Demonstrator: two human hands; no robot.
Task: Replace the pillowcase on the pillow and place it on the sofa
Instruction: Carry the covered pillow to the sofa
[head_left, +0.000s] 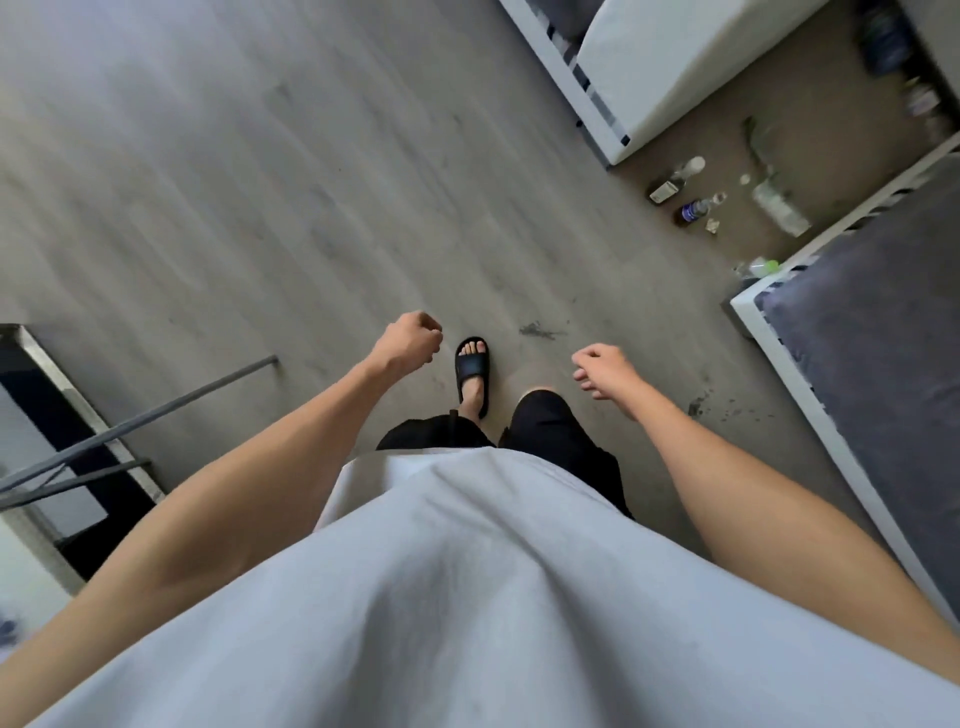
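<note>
A: Nearest, grey shirt (467, 597), black shorts (561, 441). Both forearms out over the floor (234, 182).

B: Hands?

A: Left hand (408, 340) curled into a loose fist, nothing in it. Right hand (602, 370) fingers bent inward, also holding nothing.

B: Feet?

A: One foot in a black sandal (471, 371), between the hands.

B: Pillow?

A: Can't pick one out. Grey-cushioned, white-framed sofa (872, 353) at right; a second white-framed seat (670, 67) farther off, top right.

B: Between them?

A: Bottles (696, 208) standing and lying on the floor. Metal frame (130, 421) at left edge.
</note>
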